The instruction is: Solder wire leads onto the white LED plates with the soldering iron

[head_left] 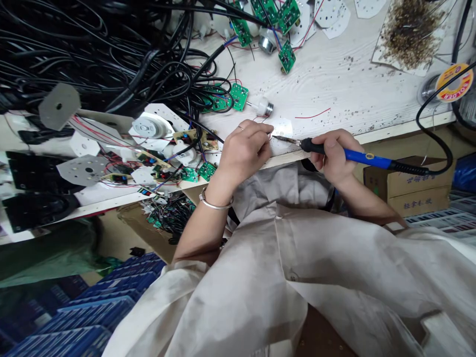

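Note:
My right hand is closed around a blue soldering iron, its tip pointing left close to the fingers of my other hand. My left hand rests at the table's front edge with its fingers pinched together; what they hold is hidden. A small white plate lies partly under the iron's tip. Just beyond my left hand sit a green circuit board and a small white motor-like part with a metal end. A loose red wire lies to the right of them.
A heap of black cables covers the table's left and back. Circuit boards and white octagonal plates lie around it. A solder spool stands at right, near a pad of brown debris. Cardboard boxes sit below the table.

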Action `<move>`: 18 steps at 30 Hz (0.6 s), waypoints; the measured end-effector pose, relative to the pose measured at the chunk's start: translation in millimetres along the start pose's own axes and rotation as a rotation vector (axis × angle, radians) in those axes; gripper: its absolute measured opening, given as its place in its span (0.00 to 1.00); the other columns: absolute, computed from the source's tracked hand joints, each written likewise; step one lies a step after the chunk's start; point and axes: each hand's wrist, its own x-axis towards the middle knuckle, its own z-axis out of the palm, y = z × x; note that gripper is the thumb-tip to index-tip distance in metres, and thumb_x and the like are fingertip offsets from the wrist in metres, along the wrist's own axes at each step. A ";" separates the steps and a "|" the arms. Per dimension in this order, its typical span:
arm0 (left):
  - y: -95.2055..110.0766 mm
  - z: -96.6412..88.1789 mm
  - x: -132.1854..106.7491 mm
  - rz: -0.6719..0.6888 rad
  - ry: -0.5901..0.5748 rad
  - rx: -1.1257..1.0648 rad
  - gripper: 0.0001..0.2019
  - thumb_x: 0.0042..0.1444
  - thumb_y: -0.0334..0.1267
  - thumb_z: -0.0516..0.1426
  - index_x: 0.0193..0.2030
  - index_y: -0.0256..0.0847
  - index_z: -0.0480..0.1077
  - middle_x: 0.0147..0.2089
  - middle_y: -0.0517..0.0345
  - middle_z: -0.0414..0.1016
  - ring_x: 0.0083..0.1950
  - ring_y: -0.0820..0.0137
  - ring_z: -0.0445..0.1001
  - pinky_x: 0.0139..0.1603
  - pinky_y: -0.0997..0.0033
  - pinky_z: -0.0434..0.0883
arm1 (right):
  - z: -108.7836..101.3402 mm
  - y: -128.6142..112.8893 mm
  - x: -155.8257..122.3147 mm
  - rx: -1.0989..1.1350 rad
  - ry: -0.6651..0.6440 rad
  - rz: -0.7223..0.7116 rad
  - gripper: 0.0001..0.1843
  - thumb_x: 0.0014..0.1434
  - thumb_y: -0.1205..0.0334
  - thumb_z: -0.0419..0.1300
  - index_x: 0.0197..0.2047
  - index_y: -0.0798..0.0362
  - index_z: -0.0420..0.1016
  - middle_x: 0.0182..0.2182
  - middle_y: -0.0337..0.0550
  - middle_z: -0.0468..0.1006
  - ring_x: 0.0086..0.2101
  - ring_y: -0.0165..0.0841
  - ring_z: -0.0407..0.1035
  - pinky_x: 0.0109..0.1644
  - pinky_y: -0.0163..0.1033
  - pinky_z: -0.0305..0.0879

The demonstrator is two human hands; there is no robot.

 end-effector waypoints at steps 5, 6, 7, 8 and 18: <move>-0.8 0.1 -0.3 0.024 0.010 -0.005 0.09 0.64 0.33 0.51 0.35 0.43 0.72 0.52 0.53 0.82 0.53 0.62 0.76 0.56 0.53 0.73 | -0.4 -1.5 0.6 0.029 -0.023 -0.030 0.19 0.67 0.41 0.56 0.36 0.46 0.76 0.16 0.28 0.71 0.11 0.22 0.57 0.14 0.31 0.54; -0.8 0.3 -0.3 0.022 0.010 -0.007 0.09 0.64 0.33 0.51 0.35 0.43 0.72 0.52 0.53 0.82 0.53 0.62 0.76 0.56 0.53 0.73 | -0.6 -1.5 0.6 0.029 -0.029 -0.029 0.19 0.68 0.41 0.56 0.36 0.46 0.76 0.16 0.28 0.71 0.11 0.22 0.57 0.14 0.31 0.55; -0.7 0.5 -0.2 0.018 0.007 -0.006 0.09 0.63 0.33 0.51 0.36 0.43 0.72 0.52 0.53 0.81 0.53 0.62 0.76 0.56 0.53 0.73 | -0.8 -1.4 0.6 0.026 -0.034 -0.025 0.19 0.68 0.41 0.56 0.37 0.46 0.76 0.16 0.28 0.72 0.12 0.22 0.58 0.14 0.31 0.56; -0.5 0.6 -0.2 0.012 0.004 -0.005 0.09 0.63 0.33 0.51 0.36 0.43 0.72 0.52 0.53 0.81 0.53 0.62 0.76 0.56 0.53 0.73 | -0.9 -1.4 0.6 0.025 -0.036 -0.020 0.18 0.68 0.42 0.56 0.37 0.46 0.77 0.16 0.28 0.72 0.12 0.22 0.58 0.15 0.31 0.56; -2.4 2.9 -0.6 0.050 0.045 0.018 0.10 0.64 0.33 0.51 0.34 0.42 0.71 0.51 0.52 0.82 0.51 0.63 0.76 0.54 0.56 0.75 | 2.5 0.7 -2.2 0.158 0.125 -0.029 0.16 0.65 0.44 0.59 0.35 0.46 0.78 0.15 0.27 0.70 0.10 0.23 0.55 0.11 0.33 0.46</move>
